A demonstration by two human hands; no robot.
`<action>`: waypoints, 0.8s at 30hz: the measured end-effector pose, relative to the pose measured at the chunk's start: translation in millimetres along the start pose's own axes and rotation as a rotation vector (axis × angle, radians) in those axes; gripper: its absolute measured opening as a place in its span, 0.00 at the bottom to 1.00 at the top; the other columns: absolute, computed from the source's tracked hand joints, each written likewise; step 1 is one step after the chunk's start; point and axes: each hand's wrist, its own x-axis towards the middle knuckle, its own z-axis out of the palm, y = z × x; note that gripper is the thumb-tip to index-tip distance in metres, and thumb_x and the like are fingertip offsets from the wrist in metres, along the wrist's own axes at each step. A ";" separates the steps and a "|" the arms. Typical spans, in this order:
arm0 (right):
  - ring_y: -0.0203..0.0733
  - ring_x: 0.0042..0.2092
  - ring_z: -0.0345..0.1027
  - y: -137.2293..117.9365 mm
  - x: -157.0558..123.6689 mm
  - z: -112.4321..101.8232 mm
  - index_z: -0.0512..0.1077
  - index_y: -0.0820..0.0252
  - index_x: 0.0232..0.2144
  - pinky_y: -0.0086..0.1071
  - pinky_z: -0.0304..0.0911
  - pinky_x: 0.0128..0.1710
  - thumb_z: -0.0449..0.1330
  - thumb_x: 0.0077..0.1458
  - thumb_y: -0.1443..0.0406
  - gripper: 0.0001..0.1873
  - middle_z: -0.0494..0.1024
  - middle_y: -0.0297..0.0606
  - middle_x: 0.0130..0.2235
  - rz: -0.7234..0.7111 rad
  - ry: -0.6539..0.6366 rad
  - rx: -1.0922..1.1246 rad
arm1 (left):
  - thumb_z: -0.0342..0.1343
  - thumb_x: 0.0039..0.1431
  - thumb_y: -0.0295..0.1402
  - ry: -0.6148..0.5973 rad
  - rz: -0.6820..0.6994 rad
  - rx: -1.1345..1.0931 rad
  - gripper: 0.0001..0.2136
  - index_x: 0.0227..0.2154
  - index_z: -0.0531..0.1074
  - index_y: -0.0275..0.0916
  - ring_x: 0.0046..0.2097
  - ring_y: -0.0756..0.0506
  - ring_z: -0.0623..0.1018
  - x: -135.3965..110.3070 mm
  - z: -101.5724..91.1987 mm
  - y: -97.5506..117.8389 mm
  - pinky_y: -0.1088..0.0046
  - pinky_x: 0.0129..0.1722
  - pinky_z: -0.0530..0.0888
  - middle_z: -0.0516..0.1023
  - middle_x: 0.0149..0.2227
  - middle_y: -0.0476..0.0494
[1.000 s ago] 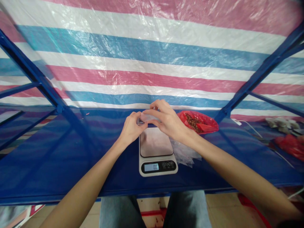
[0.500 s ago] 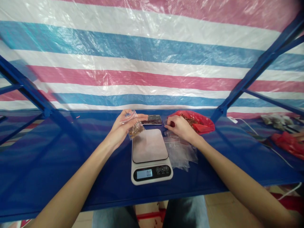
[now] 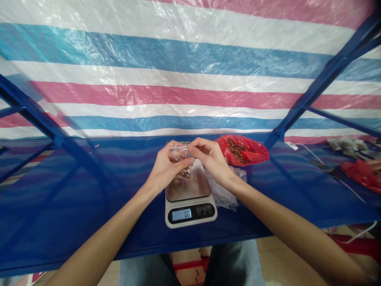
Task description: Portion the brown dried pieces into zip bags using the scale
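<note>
2 hands on small clear bag w/ brown bits, frame center, just over scale pan; left hand fingers clamped on its side, right hand fingers pinch top edge.

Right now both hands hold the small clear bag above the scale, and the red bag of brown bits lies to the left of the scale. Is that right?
Not quite. The head view shows the red bag lying to the right of the scale, not the left. The rest holds: the left hand and right hand both hold the small clear bag above the scale.
</note>
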 end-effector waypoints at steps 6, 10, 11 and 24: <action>0.37 0.30 0.63 14.0 -1.9 -0.8 0.71 0.57 0.26 0.32 0.63 0.33 0.65 0.62 0.52 0.19 0.71 0.31 0.27 0.087 0.148 0.180 | 0.74 0.50 0.39 -0.054 -0.044 -0.049 0.19 0.39 0.73 0.41 0.36 0.41 0.87 -4.7 6.0 -3.4 0.68 0.34 0.83 0.86 0.38 0.44; 0.38 0.31 0.63 17.8 -8.9 -2.5 0.72 0.56 0.25 0.33 0.63 0.35 0.66 0.61 0.53 0.17 0.71 0.32 0.28 0.091 0.128 0.191 | 0.70 0.57 0.44 -0.067 -0.037 -0.070 0.16 0.41 0.74 0.41 0.39 0.42 0.86 -6.9 6.3 -8.1 0.63 0.40 0.84 0.86 0.41 0.44; 0.38 0.31 0.63 18.1 -10.0 -3.2 0.72 0.56 0.26 0.33 0.63 0.35 0.66 0.62 0.54 0.16 0.71 0.32 0.28 0.080 0.135 0.189 | 0.67 0.59 0.45 -0.064 -0.022 -0.063 0.15 0.41 0.75 0.41 0.39 0.42 0.86 -6.7 5.2 -8.6 0.63 0.40 0.84 0.86 0.42 0.44; 0.38 0.35 0.66 23.2 -16.5 -2.2 0.79 0.56 0.28 0.33 0.62 0.39 0.66 0.63 0.58 0.12 0.76 0.33 0.31 0.065 0.094 0.202 | 0.63 0.65 0.45 0.146 0.207 0.054 0.15 0.30 0.79 0.38 0.28 0.49 0.80 -3.2 -3.1 -10.3 0.74 0.33 0.78 0.84 0.29 0.45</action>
